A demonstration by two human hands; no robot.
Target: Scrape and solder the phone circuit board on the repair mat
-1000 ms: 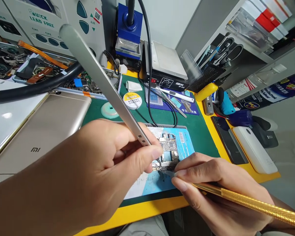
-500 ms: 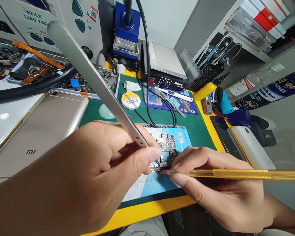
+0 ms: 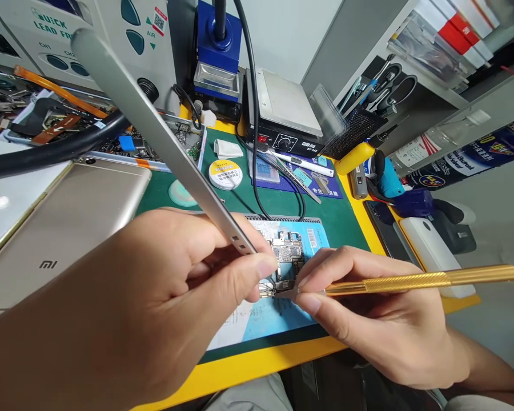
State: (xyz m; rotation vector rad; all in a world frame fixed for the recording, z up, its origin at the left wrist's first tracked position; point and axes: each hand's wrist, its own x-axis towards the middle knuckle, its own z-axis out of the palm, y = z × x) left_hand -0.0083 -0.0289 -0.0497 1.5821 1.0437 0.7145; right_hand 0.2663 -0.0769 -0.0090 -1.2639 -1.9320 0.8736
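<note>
My left hand is closed round a pair of grey metal tweezers, whose broad end rises to the upper left. Their thin tips show just past my fingers, at the lower edge of a phone circuit board. Between thumb and fingertips, my right hand pinches a craft knife with a gold knurled handle. The flat blade reaches left to the same edge of the board, close to the tweezer tips. Whether blade and board touch I cannot tell. Under the board lies a blue and white spiral-bound pad, and my left hand covers part of both.
A gold phone back and a tray of phone parts lie at left, near a soldering station. Behind the pad stands a small heating plate. A black cable hangs down in front of it. Bottles stand at right.
The rear end of the craft knife has swung upward, and its blade now shows more clearly at the board. My right hand has shifted slightly left. My left hand keeps its grip on the tweezers.
</note>
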